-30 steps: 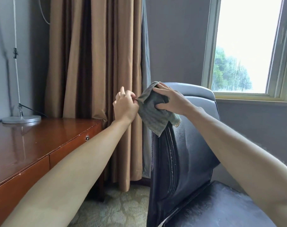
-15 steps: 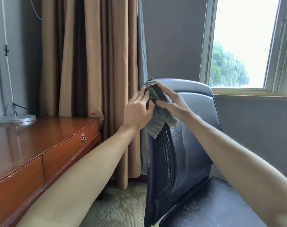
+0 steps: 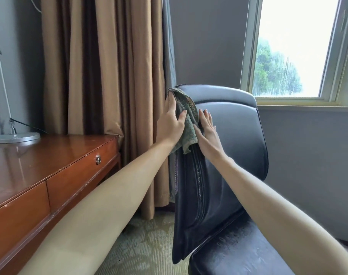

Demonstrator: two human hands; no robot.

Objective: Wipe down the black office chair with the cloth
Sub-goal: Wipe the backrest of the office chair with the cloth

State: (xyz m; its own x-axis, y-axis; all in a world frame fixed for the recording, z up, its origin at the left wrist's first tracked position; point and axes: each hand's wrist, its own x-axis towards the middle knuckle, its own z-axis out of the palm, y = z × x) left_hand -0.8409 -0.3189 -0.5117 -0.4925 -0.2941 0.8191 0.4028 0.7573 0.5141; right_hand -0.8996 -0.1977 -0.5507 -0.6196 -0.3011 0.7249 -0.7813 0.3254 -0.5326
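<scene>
Curtain (image 3: 101, 76) behind; frame centre, your L hand (image 3: 170, 126) grips cloth (image 3: 186, 116) on chair (image 3: 228, 155) edge, R hand (image 3: 209, 132) flat, fingers spread, empty.

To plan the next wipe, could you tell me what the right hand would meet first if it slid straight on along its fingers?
Probably only more of the chair backrest: the right hand points up toward its top edge.

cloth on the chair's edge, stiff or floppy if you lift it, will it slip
Probably floppy: the cloth drapes in folds over the chair edge, its corner hanging. Likely light. It may slide on the glossy backrest unless the left hand presses it.
</scene>
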